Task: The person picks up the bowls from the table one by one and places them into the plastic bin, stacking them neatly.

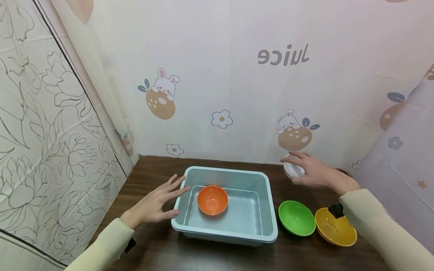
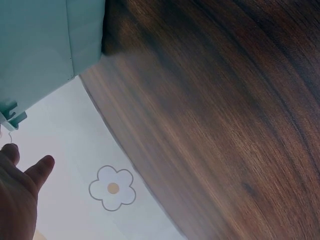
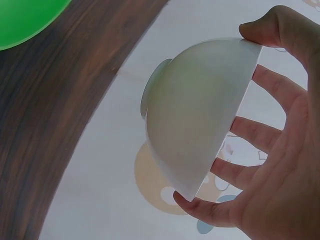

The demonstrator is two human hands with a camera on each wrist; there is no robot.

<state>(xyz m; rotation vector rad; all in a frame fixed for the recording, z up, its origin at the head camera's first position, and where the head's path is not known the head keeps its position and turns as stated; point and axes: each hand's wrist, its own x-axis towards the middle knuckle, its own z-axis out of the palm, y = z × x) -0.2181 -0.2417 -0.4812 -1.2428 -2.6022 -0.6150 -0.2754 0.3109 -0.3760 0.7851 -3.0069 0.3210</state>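
Observation:
My right hand (image 1: 313,169) grips a white bowl (image 3: 195,110) by its rim, the thumb at one side and the fingers spread along the edge. The bowl is tilted, held up over the back right of the table. At the left side of a pale blue plastic bin (image 1: 223,237), my left hand (image 1: 159,203) has its fingers spread and holds nothing. Its fingertips overlap the bin's left rim in the head view; whether they touch it I cannot tell. Inside the bin, toward the left, sits an orange bowl (image 1: 213,200).
To the right of the bin stands a green bowl (image 1: 296,218) on the dark wooden table (image 1: 152,244). A yellow bowl (image 1: 335,227) sits beside it, partly under the right forearm. A printed curtain (image 1: 223,82) hangs behind the table, with more patterned cloth at both sides.

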